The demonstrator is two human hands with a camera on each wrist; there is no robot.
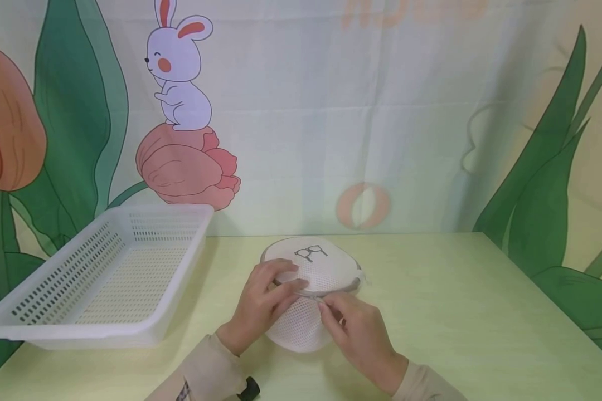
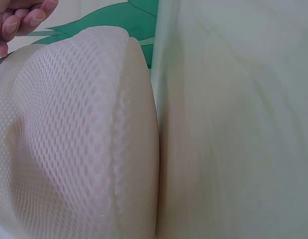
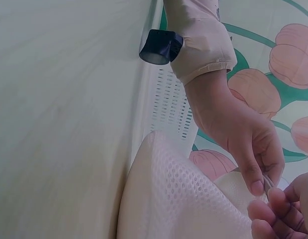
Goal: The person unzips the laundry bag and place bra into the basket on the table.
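At the mesh bag's (image 1: 300, 329) six o'clock, left hand (image 1: 262, 298) and right hand (image 1: 357, 328) pinch its rim (image 1: 352, 286), fingers closed; work seems unfinished, remainder unclear.

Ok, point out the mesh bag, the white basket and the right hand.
Mesh bag (image 1: 325, 274), head view: mesh of its top face.
White basket (image 1: 85, 332), head view: its near rim.
Right hand (image 1: 359, 328), head view: back of the hand.
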